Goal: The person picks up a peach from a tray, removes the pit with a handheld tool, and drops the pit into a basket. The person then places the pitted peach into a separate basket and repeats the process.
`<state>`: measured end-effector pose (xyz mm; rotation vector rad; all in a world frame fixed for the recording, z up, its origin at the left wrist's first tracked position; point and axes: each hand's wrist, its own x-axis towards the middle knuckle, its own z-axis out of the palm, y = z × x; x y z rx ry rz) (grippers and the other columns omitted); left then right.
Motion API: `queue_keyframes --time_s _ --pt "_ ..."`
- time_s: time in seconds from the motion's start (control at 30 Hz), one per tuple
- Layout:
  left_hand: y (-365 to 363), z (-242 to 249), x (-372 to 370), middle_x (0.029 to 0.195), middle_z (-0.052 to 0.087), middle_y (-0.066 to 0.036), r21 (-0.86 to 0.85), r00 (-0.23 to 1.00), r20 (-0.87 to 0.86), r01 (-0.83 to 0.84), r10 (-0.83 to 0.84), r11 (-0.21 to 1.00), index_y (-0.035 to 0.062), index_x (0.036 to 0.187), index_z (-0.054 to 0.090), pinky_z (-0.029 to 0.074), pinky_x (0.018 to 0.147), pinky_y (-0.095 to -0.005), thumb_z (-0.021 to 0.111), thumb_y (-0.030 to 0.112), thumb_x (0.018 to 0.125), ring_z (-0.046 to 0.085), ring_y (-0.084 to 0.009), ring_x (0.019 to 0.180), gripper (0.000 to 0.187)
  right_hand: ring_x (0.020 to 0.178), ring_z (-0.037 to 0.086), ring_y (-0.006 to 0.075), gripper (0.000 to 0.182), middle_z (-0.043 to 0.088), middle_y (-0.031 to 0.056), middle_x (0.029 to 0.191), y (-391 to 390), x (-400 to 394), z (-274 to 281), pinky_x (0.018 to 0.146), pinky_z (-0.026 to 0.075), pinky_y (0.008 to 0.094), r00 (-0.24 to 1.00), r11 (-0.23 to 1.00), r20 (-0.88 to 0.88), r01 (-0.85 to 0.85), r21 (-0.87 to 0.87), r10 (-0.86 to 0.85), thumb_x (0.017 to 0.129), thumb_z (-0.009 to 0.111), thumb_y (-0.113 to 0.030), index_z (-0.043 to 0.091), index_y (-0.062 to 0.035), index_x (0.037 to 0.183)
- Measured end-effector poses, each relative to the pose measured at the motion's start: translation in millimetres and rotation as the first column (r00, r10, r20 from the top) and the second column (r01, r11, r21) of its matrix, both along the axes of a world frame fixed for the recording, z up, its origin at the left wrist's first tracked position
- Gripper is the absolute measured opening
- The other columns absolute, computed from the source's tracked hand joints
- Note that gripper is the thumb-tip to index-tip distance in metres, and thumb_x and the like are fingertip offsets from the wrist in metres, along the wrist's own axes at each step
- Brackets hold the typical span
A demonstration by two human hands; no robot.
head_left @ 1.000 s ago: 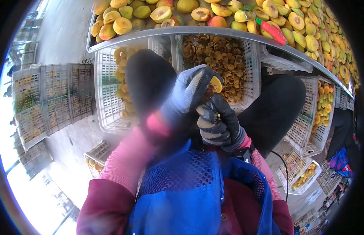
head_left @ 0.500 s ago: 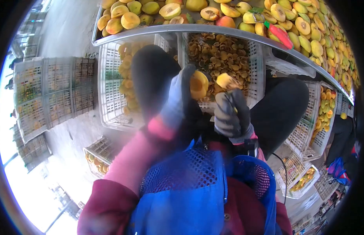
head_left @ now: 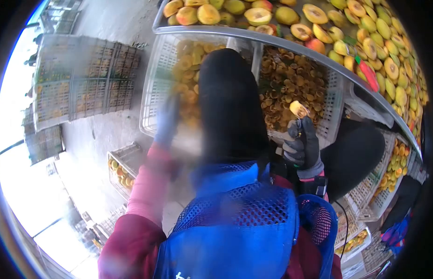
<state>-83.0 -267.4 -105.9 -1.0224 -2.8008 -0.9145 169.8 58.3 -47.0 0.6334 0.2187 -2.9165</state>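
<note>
My right hand [head_left: 302,146], in a dark glove, is closed and holds a yellowish pit piece [head_left: 298,109] at its fingertips, above a white crate [head_left: 330,125] filled with brown pits. My left hand [head_left: 167,122], in a grey glove, is blurred with motion. It hangs over the white crate [head_left: 153,100] of yellow fruit halves on the left, and I cannot make out whether it holds anything. My black-clad knee [head_left: 230,107] rises between the two crates.
A metal-rimmed table [head_left: 272,38] above the crates is heaped with whole and halved yellow fruit, and a red-handled tool [head_left: 369,74] lies among them. Stacked crates [head_left: 77,79] stand at left, a small crate [head_left: 121,169] on the floor, more crates at right.
My hands have parted. The left hand swung left with the fruit half toward the halves crate. The right hand stayed over the pit crate with the pit piece. The view shifted left.
</note>
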Motion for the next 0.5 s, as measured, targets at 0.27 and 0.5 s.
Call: queue_keyframes --time_s 0.27,0.5 --pt "-43.7 -68.2 12.9 0.11 0.059 -0.02 -0.685 0.718 0.408 -0.168 0.565 0.709 0.0118 0.115 0.057 0.043 0.088 -0.0441 0.054 0.053 0.081 0.056 -0.0357 0.102 0.053 0.031 0.025 0.0061 0.042 0.025 -0.0059 0.046 -17.9 -0.2 -6.9 0.029 0.02 0.0201 0.867 0.93 0.491 -0.109 0.35 -0.083 0.091 0.042 -0.054 0.048 -0.0134 0.08" --pt "-86.7 -183.6 17.3 0.122 0.052 -0.023 -0.685 0.693 0.525 0.0 0.494 0.728 0.0109 0.127 0.046 0.041 0.092 -0.044 0.056 0.048 0.079 0.051 -0.0373 0.112 0.062 0.031 0.022 0.0051 0.042 0.03 -0.0072 0.046 -29.0 -14.7 -7.7 0.029 0.018 0.0199 0.752 0.804 0.653 -0.334 0.491 -0.087 0.087 0.048 -0.057 0.051 -0.0157 0.078"
